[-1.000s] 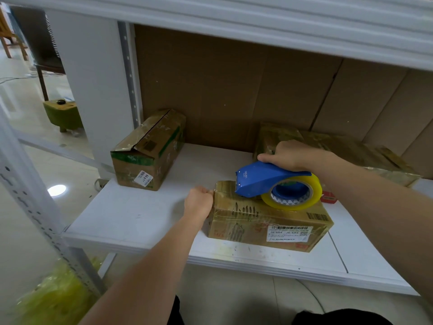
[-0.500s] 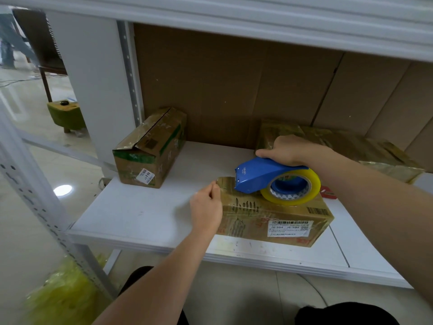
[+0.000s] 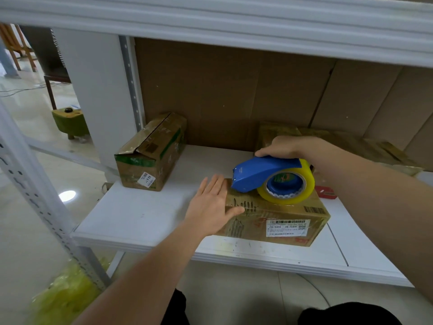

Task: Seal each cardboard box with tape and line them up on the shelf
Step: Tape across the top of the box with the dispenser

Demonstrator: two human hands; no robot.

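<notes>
On shelf (image 3: 145,214) | right hand (image 3: 284,146) grips dispenser (image 3: 262,175) | left hand (image 3: 210,205) flat, released, on box (image 3: 281,216)

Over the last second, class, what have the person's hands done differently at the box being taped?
The left hand has opened from a fist at the near box's left end and now lies flat against it. The right hand still holds the blue tape dispenser on the box top. Box and dispenser have barely moved.
</notes>
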